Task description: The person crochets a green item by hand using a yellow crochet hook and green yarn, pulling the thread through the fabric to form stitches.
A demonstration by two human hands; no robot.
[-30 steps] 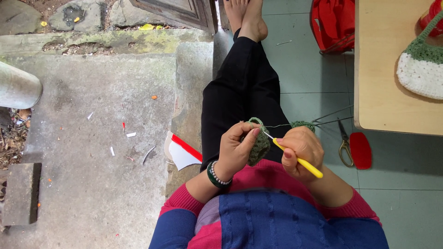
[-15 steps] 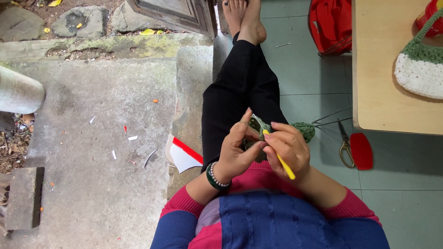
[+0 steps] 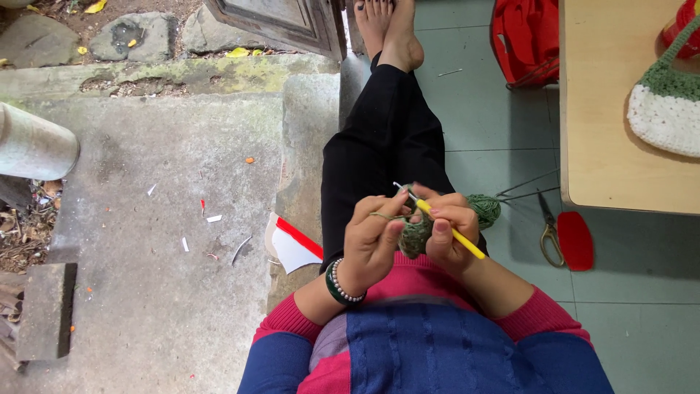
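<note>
My right hand (image 3: 448, 230) grips a crochet hook with a yellow handle (image 3: 452, 231); its metal tip points up and left near my left fingers. My left hand (image 3: 372, 241) pinches a small green crocheted piece (image 3: 414, 235) and has green yarn looped over a finger. A ball of green yarn (image 3: 484, 210) rests on my lap just right of my hands, with strands running off toward the table. I sit with legs in black trousers stretched out ahead.
A wooden table (image 3: 612, 146) at right carries a green-and-white crocheted bag (image 3: 667, 109). Scissors (image 3: 547, 232) and a red flat object (image 3: 574, 241) lie on the tiled floor below it. A red bag (image 3: 526, 40) stands beyond. A concrete step with paper scraps is left.
Both hands have shifted slightly while working the hook; the hook's tip has moved up and left across the green piece. The camera view has tilted a little.
</note>
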